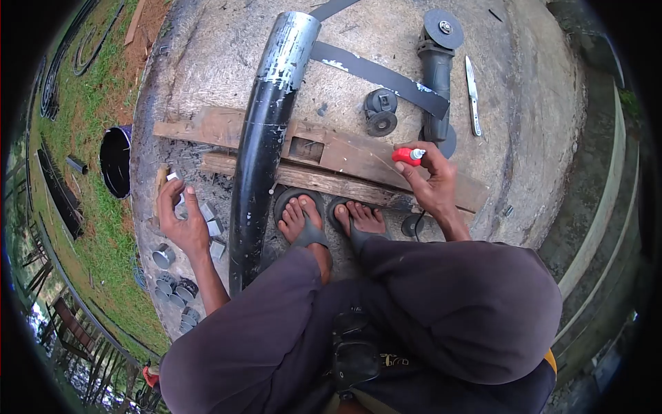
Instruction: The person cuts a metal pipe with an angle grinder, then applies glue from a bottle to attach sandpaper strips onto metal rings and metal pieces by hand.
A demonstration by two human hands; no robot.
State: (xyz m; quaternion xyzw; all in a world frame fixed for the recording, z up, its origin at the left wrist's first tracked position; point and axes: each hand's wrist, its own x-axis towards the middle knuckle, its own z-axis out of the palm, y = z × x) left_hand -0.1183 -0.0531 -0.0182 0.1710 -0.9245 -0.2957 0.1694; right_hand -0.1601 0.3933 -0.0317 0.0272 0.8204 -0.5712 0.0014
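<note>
My right hand (pixel 433 181) is closed around a small red bottle (pixel 408 156) with a whitish tip, above the right part of the wooden planks. On the left, my left hand (pixel 185 215) has its fingers bent, with a small light grey piece (pixel 174 177) at its fingertips; whether it is pinched or just behind them is hard to tell. More small grey pieces (pixel 215 228) lie beside that hand. A long black pipe (pixel 258 152) with a bare silvery end rests across the wooden planks (pixel 345 153), between my two hands.
An angle grinder (pixel 436 83), a knife (pixel 472 96), a dark strip (pixel 379 74) and a round black part (pixel 381 112) lie beyond the planks. Cut grey rings (pixel 164 256) sit at lower left. A black bucket (pixel 116 162) stands beside the slab. My feet are by the planks.
</note>
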